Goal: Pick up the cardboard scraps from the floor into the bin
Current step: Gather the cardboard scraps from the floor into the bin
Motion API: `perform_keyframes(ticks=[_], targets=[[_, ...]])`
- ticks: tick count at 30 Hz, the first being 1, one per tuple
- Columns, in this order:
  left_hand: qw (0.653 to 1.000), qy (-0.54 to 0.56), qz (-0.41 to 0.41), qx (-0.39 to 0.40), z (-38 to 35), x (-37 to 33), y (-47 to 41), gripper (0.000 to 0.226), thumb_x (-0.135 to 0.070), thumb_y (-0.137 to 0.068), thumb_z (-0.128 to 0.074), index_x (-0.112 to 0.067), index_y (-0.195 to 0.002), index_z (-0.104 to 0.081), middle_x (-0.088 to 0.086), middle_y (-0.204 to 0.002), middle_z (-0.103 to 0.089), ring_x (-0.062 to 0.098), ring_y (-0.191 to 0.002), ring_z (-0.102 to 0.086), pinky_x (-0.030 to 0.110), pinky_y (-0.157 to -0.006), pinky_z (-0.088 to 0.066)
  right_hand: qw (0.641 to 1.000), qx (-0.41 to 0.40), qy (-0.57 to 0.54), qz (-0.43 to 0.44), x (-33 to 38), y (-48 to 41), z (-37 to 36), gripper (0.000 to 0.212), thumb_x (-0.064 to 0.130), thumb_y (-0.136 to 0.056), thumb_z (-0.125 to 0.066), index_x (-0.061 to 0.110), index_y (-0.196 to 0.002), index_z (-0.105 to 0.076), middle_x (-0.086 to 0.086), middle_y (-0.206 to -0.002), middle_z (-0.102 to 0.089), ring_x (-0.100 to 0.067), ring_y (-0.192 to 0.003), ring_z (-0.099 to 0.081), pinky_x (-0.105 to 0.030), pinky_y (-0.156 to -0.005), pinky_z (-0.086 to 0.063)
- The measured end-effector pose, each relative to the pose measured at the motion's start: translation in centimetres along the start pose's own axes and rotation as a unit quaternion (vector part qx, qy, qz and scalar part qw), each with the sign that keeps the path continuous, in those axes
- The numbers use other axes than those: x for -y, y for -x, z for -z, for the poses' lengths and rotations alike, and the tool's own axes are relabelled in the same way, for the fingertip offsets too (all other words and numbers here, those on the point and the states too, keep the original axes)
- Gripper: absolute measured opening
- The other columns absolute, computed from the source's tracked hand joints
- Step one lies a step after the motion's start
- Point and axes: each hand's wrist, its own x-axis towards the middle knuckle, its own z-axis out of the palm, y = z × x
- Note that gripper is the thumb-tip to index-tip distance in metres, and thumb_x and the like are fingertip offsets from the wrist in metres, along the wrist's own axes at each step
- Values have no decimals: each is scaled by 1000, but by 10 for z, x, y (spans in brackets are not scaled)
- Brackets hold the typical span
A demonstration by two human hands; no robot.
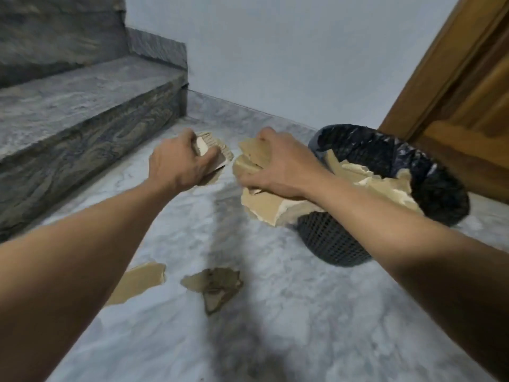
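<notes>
My left hand [179,164] grips a small torn cardboard scrap [217,153] above the marble floor, near the stair. My right hand [278,166] is closed on a bundle of larger tan cardboard scraps [264,208], held just left of the bin. The bin [336,244] is a dark mesh basket with a black liner, and several cardboard pieces [385,186] lie inside it. Two scraps remain on the floor below my arms: a tan one [140,279], partly hidden by my left forearm, and a darker one [214,285].
Grey stone stairs [82,111] rise at the left. A pale wall [275,51] runs behind, and a wooden door [462,92] stands at the right behind the bin. Marble floor [248,340] stretches toward me.
</notes>
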Motion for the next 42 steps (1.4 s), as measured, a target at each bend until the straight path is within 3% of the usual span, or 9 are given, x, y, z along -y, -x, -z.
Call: perform_keyframes(ticks=[8,12,17,22,27,32,37,39,42], targets=[[993,100,-68,-4,10,-172,-44,39,-50,-101,-35,-14,-109,-50,20,-97,-57,38,-88,-52,41,-78,-37,968,-167,-36,-182,-120,6,134,89,70,-71,-71,24,-142,-44,-9,-136,-51,-27,-110,-53,-35,-79,-39],[987,85,-117,74,-24,-248,-38,40,-51,-102,-30,-15,-110,-45,12,-95,-53,33,-85,-49,39,-76,-37,953,-151,-83,-250,-173,25,144,81,69,-88,-62,21,-151,-45,-10,-156,-42,-39,-146,-33,-49,-111,-38],[963,170,-85,193,-59,-274,-29,60,-60,-95,-37,-15,-132,-53,13,-126,-64,34,-109,-59,39,-88,-46,938,-139,-114,-298,-191,32,149,105,80,-78,-64,15,-156,-37,-7,-164,-35,-32,-152,-27,-51,-118,-33],[974,218,-55,38,-30,-201,-14,45,-44,-103,-37,-17,-129,-60,6,-114,-69,23,-92,-57,32,-80,-39,941,-206,-77,-259,-158,21,135,77,61,-92,-62,14,-151,-45,-9,-157,-40,-29,-142,-42,-40,-105,-40],[994,109,-28,-17,-20,-51,32,41,-42,-105,-40,-17,-132,-60,6,-126,-69,32,-105,-65,39,-87,-45,963,-222,-77,-132,-78,12,63,50,48,-99,-58,20,-140,-52,-6,-143,-47,-13,-96,-45,-28,-83,-35],[993,-45,46,101,-28,97,122,75,-66,-95,-26,-19,-150,-47,13,-147,-55,35,-138,-45,47,-110,-39,988,-133,-80,-9,-11,17,-54,49,45,-102,-53,20,-144,-48,-5,-145,-45,-26,-126,-51,-37,-90,-46],[938,-191,89,274,-53,156,202,92,-78,-82,4,-34,-163,-3,9,-171,-1,33,-157,1,54,-123,-5,987,147,-2,71,15,58,-180,69,54,-103,-43,21,-161,-25,-11,-165,-23,-33,-149,-26,-46,-118,-30],[945,-215,74,236,-55,155,213,82,-72,-92,-7,-30,-162,-19,10,-169,-18,34,-154,-16,54,-120,-16,973,207,56,82,12,81,-223,71,59,-102,-38,21,-160,-23,-17,-164,-23,-38,-147,-25,-54,-117,-26],[957,-241,43,154,-55,153,213,66,-66,-93,-33,-24,-138,-57,10,-133,-59,37,-117,-53,50,-91,-43,979,152,107,86,8,107,-261,67,59,-100,-34,13,-148,-46,-20,-138,-52,-41,-119,-49,-55,-99,-41]])
